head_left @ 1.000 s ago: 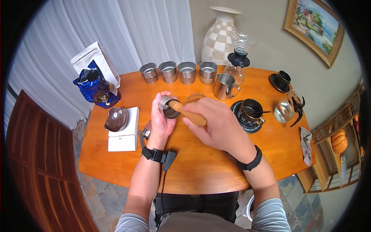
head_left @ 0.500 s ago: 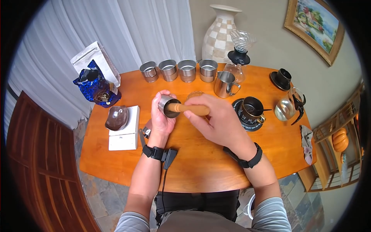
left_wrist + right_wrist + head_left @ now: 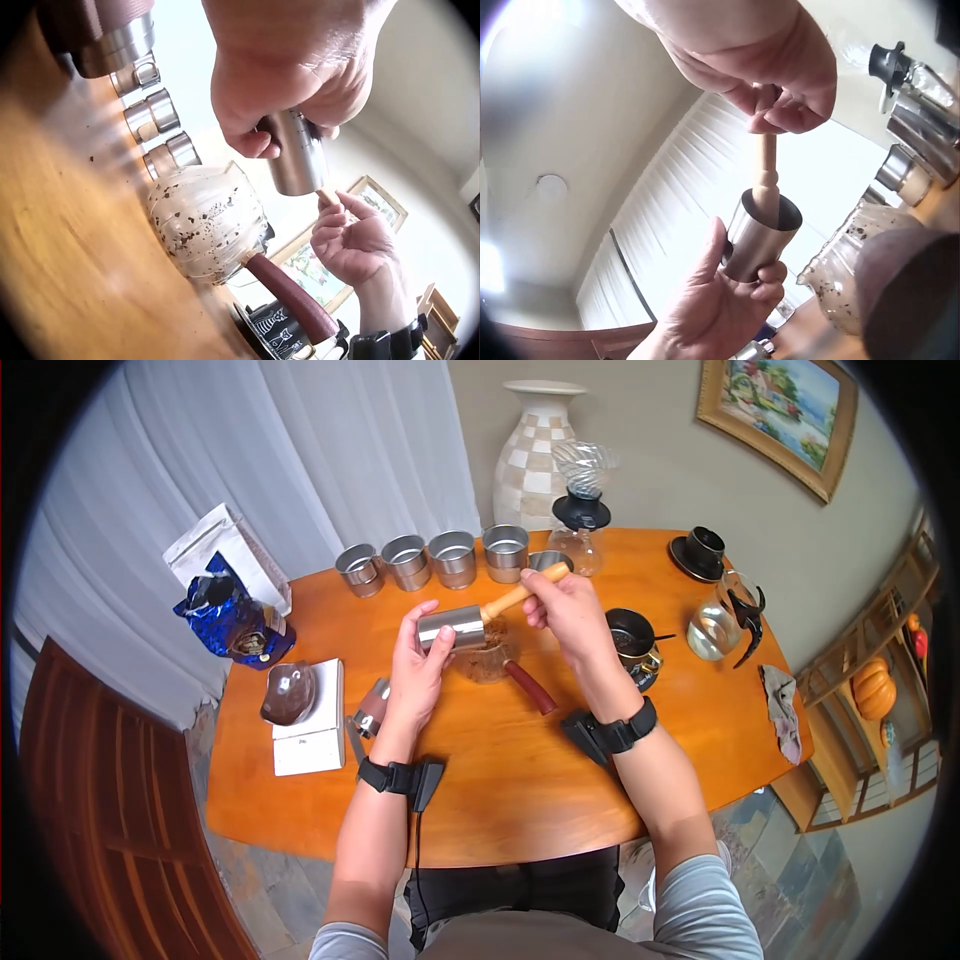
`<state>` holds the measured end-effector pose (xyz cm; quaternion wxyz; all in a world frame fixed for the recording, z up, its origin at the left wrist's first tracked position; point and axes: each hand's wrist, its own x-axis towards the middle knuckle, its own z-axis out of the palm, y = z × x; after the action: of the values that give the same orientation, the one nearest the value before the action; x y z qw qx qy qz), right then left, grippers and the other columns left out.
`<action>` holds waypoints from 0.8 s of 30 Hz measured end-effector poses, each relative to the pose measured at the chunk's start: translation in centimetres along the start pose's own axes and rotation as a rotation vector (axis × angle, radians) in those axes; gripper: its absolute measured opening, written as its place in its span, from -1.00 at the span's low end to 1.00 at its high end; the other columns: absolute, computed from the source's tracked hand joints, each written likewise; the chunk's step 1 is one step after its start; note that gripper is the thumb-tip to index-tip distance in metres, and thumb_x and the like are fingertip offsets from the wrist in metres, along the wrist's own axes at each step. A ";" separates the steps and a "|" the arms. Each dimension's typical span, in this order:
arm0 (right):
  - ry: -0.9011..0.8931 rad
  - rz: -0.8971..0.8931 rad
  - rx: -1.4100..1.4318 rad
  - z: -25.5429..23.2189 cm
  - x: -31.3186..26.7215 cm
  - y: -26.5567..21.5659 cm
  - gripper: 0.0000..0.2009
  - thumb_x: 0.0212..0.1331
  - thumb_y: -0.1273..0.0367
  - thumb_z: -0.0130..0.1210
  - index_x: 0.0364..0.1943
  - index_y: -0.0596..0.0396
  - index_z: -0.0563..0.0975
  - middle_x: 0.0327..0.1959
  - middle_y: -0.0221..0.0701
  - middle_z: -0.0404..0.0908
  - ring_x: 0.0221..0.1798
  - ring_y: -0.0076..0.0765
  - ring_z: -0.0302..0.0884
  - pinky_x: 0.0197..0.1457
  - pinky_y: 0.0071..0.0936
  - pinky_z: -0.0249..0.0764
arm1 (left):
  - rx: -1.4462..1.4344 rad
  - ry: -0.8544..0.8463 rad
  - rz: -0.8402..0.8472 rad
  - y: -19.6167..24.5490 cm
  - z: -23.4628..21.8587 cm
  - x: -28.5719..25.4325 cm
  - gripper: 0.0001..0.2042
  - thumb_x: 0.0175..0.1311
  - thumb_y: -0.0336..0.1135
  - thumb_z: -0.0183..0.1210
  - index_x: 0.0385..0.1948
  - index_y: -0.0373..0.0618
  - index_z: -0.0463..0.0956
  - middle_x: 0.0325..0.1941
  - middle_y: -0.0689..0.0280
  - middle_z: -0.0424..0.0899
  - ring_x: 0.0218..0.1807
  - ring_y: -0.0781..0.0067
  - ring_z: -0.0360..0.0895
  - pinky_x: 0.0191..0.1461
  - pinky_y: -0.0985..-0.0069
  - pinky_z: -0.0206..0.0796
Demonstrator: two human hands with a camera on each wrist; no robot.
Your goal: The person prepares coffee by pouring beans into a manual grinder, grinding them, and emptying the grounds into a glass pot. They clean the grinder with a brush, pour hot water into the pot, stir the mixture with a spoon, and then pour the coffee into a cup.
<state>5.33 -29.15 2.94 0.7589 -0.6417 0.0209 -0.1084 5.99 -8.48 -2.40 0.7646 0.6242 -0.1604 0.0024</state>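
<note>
- Table (image 3: 500, 790): four metal cups (image 3: 452, 560) stand in a row along its far side.
- Glass pot (image 3: 482, 666): on the table, its dark red handle (image 3: 530, 688) pointing right and near.
- Left hand (image 3: 416, 668): fingers and thumb wrapped around a tilted metal cylinder (image 3: 450, 630) above the pot.
- Right hand (image 3: 572, 618): pinches a wooden stick (image 3: 520, 592), whose lower end sits inside the cylinder's mouth.

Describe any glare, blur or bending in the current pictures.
Head view: rounded black corners, edge of the table bowed; left wrist view: pale brightness behind the metal cylinder; right wrist view: glare at upper left, curtain nearly white, dark shape at lower right blurred.
</note>
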 end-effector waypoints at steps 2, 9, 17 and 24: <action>0.007 0.002 -0.090 -0.5 0.5 0.2 -0.71 0.22 0.26 0.14 -0.46 0.27 0.58 -0.64 -0.43 0.56 -0.61 -0.59 0.46 -0.52 -0.59 0.37 | 0.021 0.013 0.007 -0.2 0.1 0.1 -0.57 0.38 -0.21 0.16 0.21 -0.03 0.28 -0.12 0.42 0.48 -0.18 0.72 0.40 -0.22 0.72 0.26; 0.210 -0.191 -0.209 -1.8 0.5 -1.6 -0.64 0.15 0.22 0.13 -0.54 0.32 0.58 -0.73 -0.35 0.54 -0.69 -0.48 0.48 -0.56 -0.46 0.42 | 0.092 0.041 0.119 -0.2 0.2 0.5 -0.50 0.33 -0.30 0.20 0.25 -0.16 0.23 0.09 0.35 0.38 0.00 0.62 0.40 0.06 0.65 0.29; 0.203 -0.269 -0.393 -2.5 2.7 1.4 -0.63 0.12 0.21 0.13 -0.57 0.32 0.59 -0.68 -0.29 0.59 -0.62 -0.42 0.57 -0.50 -0.44 0.48 | 0.135 0.048 0.149 -0.6 0.1 0.6 -0.46 0.29 -0.39 0.24 0.23 -0.27 0.17 0.15 0.22 0.40 0.16 0.50 0.38 0.26 0.56 0.20; 0.133 -0.021 -0.060 -2.4 2.3 0.5 -0.67 0.14 0.26 0.13 -0.52 0.35 0.58 -0.64 -0.29 0.59 -0.62 -0.44 0.54 -0.50 -0.49 0.47 | 0.063 0.088 0.072 -0.9 -0.2 0.7 -0.47 0.29 -0.40 0.23 0.23 -0.27 0.18 0.08 0.23 0.48 0.13 0.48 0.43 0.26 0.56 0.22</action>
<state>7.20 -31.86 2.26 0.7351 -0.6557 0.0680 -0.1580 6.86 -8.67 -3.14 0.7502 0.6413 -0.1485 0.0624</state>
